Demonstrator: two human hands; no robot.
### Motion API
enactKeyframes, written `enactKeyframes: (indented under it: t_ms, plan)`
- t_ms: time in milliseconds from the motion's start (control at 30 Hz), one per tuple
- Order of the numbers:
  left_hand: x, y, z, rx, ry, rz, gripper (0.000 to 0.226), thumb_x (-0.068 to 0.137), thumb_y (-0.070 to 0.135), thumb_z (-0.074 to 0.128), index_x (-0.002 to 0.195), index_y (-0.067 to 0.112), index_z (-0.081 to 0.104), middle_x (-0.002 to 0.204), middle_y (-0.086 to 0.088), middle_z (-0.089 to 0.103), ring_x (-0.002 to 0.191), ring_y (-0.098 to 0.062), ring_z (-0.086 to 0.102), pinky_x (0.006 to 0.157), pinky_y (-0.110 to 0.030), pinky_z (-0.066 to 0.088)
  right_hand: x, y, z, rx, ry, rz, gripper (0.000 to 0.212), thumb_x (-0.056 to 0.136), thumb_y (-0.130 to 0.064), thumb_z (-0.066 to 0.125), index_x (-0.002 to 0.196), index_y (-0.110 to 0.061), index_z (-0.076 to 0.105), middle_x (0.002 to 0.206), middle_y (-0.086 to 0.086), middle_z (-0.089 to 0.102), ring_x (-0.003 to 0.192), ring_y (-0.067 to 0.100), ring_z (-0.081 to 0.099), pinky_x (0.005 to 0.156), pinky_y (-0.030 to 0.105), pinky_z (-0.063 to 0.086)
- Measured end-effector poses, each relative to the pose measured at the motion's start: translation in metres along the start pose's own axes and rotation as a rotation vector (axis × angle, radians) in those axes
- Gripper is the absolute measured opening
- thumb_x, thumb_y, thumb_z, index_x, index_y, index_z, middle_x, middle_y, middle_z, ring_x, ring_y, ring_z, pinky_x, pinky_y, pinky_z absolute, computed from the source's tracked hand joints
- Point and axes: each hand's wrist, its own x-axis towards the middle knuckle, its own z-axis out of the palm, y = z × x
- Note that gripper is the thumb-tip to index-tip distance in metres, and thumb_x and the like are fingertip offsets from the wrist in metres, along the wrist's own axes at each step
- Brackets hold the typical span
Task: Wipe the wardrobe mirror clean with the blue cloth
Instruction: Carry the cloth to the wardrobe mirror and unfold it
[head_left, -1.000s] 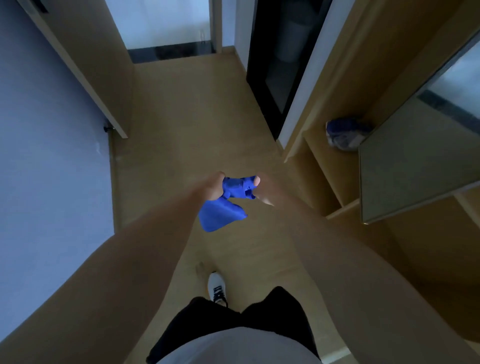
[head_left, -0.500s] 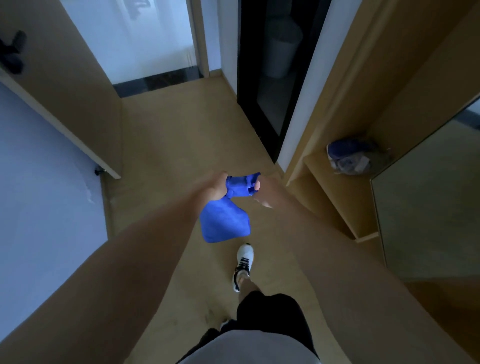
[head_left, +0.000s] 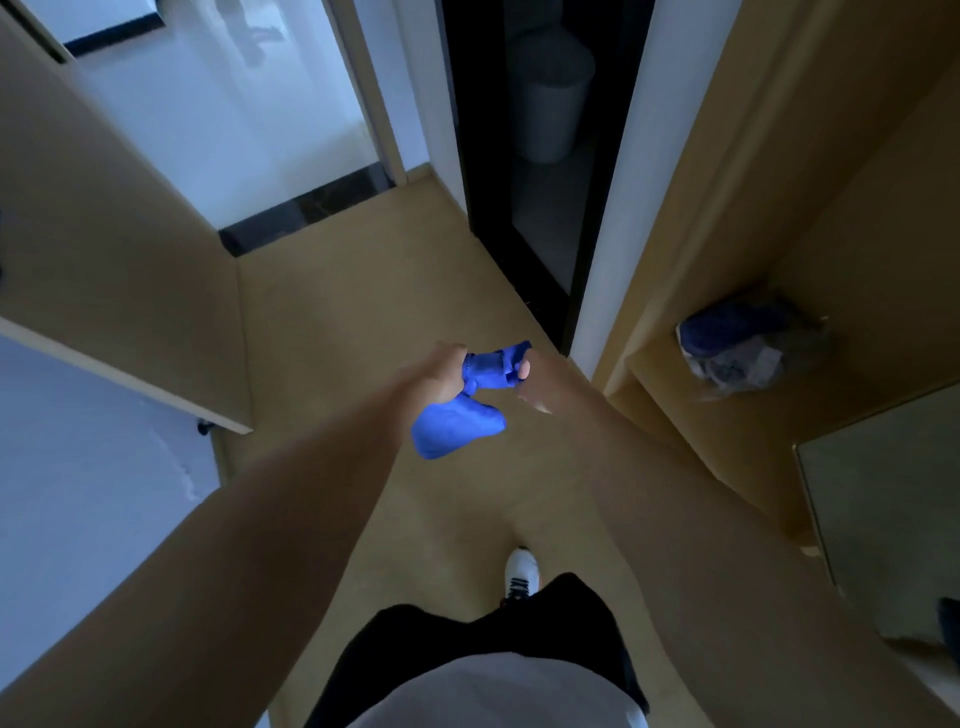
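Holding the blue cloth in both hands, away from the mirror

Holding the blue cloth (head_left: 467, 405) out in front, both arms reach forward over the tan floor (head_left: 363, 291). The head view shows it all. The left hand (head_left: 436, 374) has its grip curled tight around one end of the cloth. The right hand (head_left: 530, 379) pinches the other end with its fingertips. Between the two hands the cloth is bunched up, and a loose part hangs down under the left hand.

The wardrobe mirror (head_left: 883, 519) is low on the right side, well apart from the cloth. Nothing touches it. Just past the mirror there is a wooden shelf (head_left: 670, 374) with a crumpled blue and grey bundle (head_left: 743, 343) lying on it.

Straight ahead is a dark doorway (head_left: 524, 156), and a pale bin (head_left: 556, 98) stands inside it. A wooden door (head_left: 104, 218) stands open on the left. One white shoe (head_left: 521, 571) shows on the floor below the hands.
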Motion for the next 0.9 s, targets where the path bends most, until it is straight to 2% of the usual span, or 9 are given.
enactKeyframes:
  t_ms: [100, 200, 267, 433, 600, 700, 767, 833, 900]
  plan:
    - [0.015, 0.016, -0.020, 0.028, -0.007, 0.019, 0.017, 0.086, 0.004, 0.051, 0.090, 0.020, 0.053, 0.084, 0.003, 0.054, 0.079, -0.022, 0.052, 0.071, -0.029, 0.039, 0.026, 0.006, -0.021, 0.036, -0.014, 0.026, 0.031, 0.095, -0.007, 0.054, 0.122, 0.006, 0.061, 0.113, 0.025, 0.065, 0.081, 0.022, 0.055, 0.058, 0.015, 0.037]
    - [0.041, 0.027, -0.035, 0.055, -0.033, 0.066, 0.016, 0.084, 0.005, 0.051, 0.095, 0.015, 0.058, 0.092, -0.003, 0.058, 0.081, -0.024, 0.056, 0.074, -0.033, 0.046, 0.038, 0.008, -0.043, 0.022, 0.010, 0.048, 0.019, 0.094, -0.019, 0.058, 0.110, -0.009, 0.063, 0.098, 0.009, 0.063, 0.085, 0.022, 0.057, 0.080, 0.030, 0.051]
    - [0.061, 0.033, -0.043, 0.091, -0.045, 0.100, 0.019, 0.085, 0.007, 0.052, 0.101, 0.013, 0.060, 0.099, -0.006, 0.063, 0.089, -0.027, 0.062, 0.079, -0.036, 0.050, 0.048, 0.017, -0.049, 0.028, 0.089, 0.075, 0.025, 0.093, -0.022, 0.060, 0.115, -0.011, 0.065, 0.099, 0.007, 0.066, 0.088, 0.026, 0.064, 0.078, 0.033, 0.054]
    - [0.116, 0.052, -0.060, 0.171, -0.076, 0.216, 0.019, 0.087, 0.015, 0.057, 0.105, 0.015, 0.060, 0.108, -0.008, 0.065, 0.098, -0.028, 0.064, 0.083, -0.035, 0.049, 0.067, 0.028, -0.070, 0.073, 0.151, 0.171, 0.027, 0.091, -0.020, 0.062, 0.116, -0.011, 0.065, 0.102, 0.010, 0.066, 0.092, 0.028, 0.066, 0.075, 0.030, 0.049]
    - [0.177, 0.079, -0.084, 0.271, -0.064, 0.388, 0.029, 0.090, 0.017, 0.055, 0.118, 0.012, 0.058, 0.116, -0.009, 0.064, 0.106, -0.030, 0.063, 0.090, -0.038, 0.050, 0.094, 0.042, -0.096, 0.112, 0.254, 0.274, 0.013, 0.096, -0.009, 0.052, 0.105, -0.008, 0.062, 0.085, 0.001, 0.049, 0.090, 0.025, 0.055, 0.073, 0.025, 0.033]
    - [0.205, 0.093, -0.098, 0.306, -0.117, 0.495, 0.024, 0.087, 0.018, 0.053, 0.110, 0.017, 0.058, 0.109, -0.005, 0.064, 0.100, -0.029, 0.063, 0.089, -0.043, 0.053, 0.095, 0.038, -0.111, 0.132, 0.299, 0.433, 0.021, 0.097, -0.010, 0.052, 0.116, -0.007, 0.060, 0.100, 0.012, 0.055, 0.093, 0.030, 0.055, 0.078, 0.031, 0.039]
    - [0.222, 0.102, -0.104, 0.322, -0.152, 0.568, 0.012, 0.081, 0.021, 0.050, 0.092, 0.021, 0.053, 0.103, -0.003, 0.064, 0.091, -0.028, 0.062, 0.084, -0.044, 0.054, 0.099, 0.038, -0.115, 0.178, 0.359, 0.511, 0.027, 0.096, -0.010, 0.053, 0.122, -0.005, 0.059, 0.112, 0.018, 0.061, 0.106, 0.035, 0.060, 0.081, 0.034, 0.042]
    - [0.230, 0.116, -0.111, 0.344, -0.180, 0.647, 0.006, 0.077, 0.023, 0.048, 0.082, 0.022, 0.048, 0.097, -0.003, 0.062, 0.086, -0.028, 0.061, 0.081, -0.043, 0.054, 0.096, 0.040, -0.117, 0.208, 0.372, 0.556, 0.026, 0.094, -0.009, 0.053, 0.118, -0.003, 0.061, 0.113, 0.017, 0.064, 0.108, 0.035, 0.063, 0.078, 0.033, 0.044]
    - [0.231, 0.131, -0.113, 0.384, -0.208, 0.730, 0.006, 0.082, 0.018, 0.051, 0.088, 0.018, 0.049, 0.095, -0.004, 0.059, 0.088, -0.028, 0.061, 0.080, -0.041, 0.054, 0.085, 0.043, -0.117, 0.223, 0.398, 0.597, 0.022, 0.092, -0.007, 0.053, 0.110, -0.002, 0.064, 0.110, 0.016, 0.067, 0.105, 0.034, 0.065, 0.073, 0.031, 0.043]
